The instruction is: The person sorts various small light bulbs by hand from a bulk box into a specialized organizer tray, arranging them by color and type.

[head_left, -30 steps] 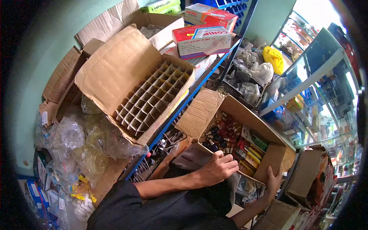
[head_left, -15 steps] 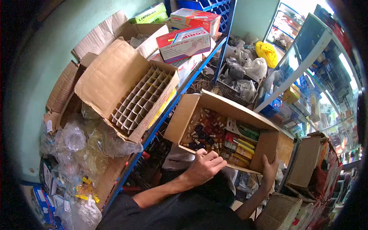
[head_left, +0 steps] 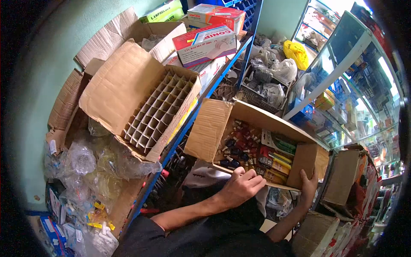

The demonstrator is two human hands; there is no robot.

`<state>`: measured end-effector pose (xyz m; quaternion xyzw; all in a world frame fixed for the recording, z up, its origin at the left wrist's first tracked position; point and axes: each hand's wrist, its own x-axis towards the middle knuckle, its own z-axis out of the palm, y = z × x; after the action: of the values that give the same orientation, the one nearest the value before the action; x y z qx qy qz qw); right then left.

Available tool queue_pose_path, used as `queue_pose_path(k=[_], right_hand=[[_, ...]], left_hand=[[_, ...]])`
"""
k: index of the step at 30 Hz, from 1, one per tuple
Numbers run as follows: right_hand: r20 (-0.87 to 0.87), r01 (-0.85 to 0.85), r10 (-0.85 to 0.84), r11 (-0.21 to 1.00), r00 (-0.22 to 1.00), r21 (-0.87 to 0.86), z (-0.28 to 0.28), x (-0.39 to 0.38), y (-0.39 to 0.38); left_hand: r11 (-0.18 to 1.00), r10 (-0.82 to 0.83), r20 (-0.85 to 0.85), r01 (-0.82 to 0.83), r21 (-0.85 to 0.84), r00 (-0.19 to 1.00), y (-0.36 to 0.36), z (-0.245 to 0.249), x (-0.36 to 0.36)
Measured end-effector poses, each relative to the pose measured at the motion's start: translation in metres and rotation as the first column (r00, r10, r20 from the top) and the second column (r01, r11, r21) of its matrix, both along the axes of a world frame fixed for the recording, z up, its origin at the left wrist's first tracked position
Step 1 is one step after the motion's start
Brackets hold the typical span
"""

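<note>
An open cardboard box (head_left: 209,143) is tilted in front of me, its left flap folded outward. Inside lie several small coloured bulbs (head_left: 233,150), red, dark blue and amber, with pale bases. Beside them sit yellow packets (head_left: 280,166) and a blister pack with something green (head_left: 282,144). My left hand (head_left: 243,187) is closed over the box's near edge, its fingertips partly hidden. At the right end my right hand (head_left: 308,187) grips the box wall, thumb on the outside and fingers partly out of sight.
To the left, a blue-edged shelf (head_left: 171,147) bears a carton with a divider grid (head_left: 160,111), clear plastic packaging (head_left: 92,165) and a red-and-white box (head_left: 205,45). A glass display case (head_left: 342,77) stands at right, above worn cartons (head_left: 340,184). Behind is a crate of bags (head_left: 267,81).
The box and both my hands have shifted slightly to the right in view. Its left flap now lies further outward, showing more of its face. Both hands keep their grip.
</note>
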<state>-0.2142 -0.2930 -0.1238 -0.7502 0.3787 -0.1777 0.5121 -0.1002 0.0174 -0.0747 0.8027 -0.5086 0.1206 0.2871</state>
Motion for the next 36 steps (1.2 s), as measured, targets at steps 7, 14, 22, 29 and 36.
queue_pose_path(k=[7,14,22,29,36], right_hand=[[-0.064,0.146,-0.148,0.989,0.987,-0.034,0.029,0.009,0.026],[-0.069,0.145,-0.144,0.989,0.987,0.009,0.030,0.017,0.013],[-0.101,0.087,-0.082,0.995,0.991,0.047,0.026,0.048,0.026],[-0.192,0.034,-0.195,0.783,0.962,-0.622,0.053,0.083,0.048],[-0.149,-0.594,0.587,0.707,0.796,-0.385,0.072,0.156,0.115]], left_hand=[[0.999,-0.030,-0.123,0.026,-0.031,0.992,0.005,-0.021,0.014],[0.998,-0.070,-0.166,0.070,-0.006,0.984,-0.022,-0.028,0.030],[0.996,0.008,-0.192,0.010,0.090,0.981,-0.006,-0.016,0.058],[0.989,0.002,-0.400,0.056,0.135,0.916,0.004,0.028,0.099],[0.860,0.232,-0.224,-0.092,0.501,0.947,-0.005,0.002,0.170]])
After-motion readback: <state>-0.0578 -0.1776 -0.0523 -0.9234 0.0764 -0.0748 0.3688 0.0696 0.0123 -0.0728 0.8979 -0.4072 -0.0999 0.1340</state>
